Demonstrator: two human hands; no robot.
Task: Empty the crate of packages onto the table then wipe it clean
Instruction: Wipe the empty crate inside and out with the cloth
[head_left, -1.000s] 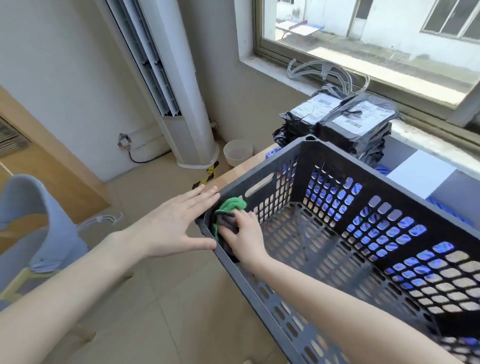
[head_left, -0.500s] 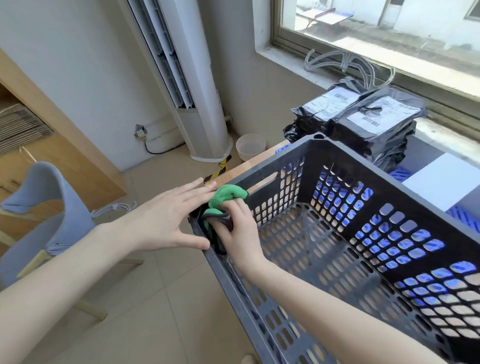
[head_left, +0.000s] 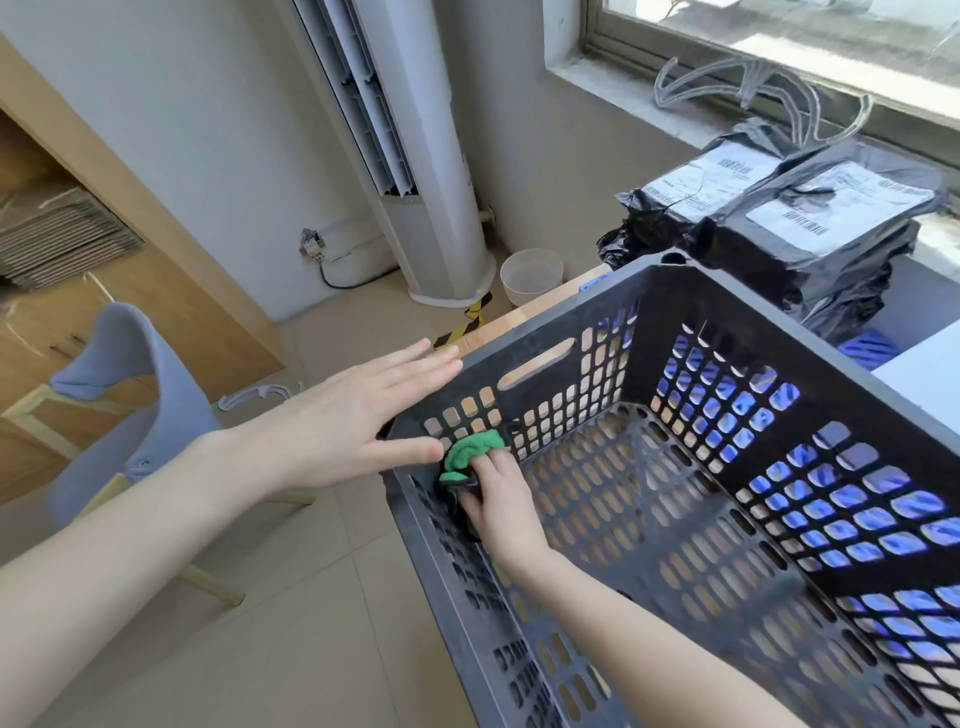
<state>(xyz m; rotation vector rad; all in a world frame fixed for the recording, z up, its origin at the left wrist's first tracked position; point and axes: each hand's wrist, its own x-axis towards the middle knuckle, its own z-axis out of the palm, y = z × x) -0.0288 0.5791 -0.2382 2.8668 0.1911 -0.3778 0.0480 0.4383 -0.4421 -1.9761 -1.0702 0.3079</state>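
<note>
Right hand bunches the green cloth into the crate corner — left hand flat outside; package labels unreadable.

The dark perforated crate stands on the table. The left hand lies flat, fingers straight, against the outside of the crate's near-left corner, with the thumb at the rim. Inside that corner, the right hand holds a bunched green cloth against the wall. Black labelled packages are stacked at the table's far edge, beyond the crate.
</note>
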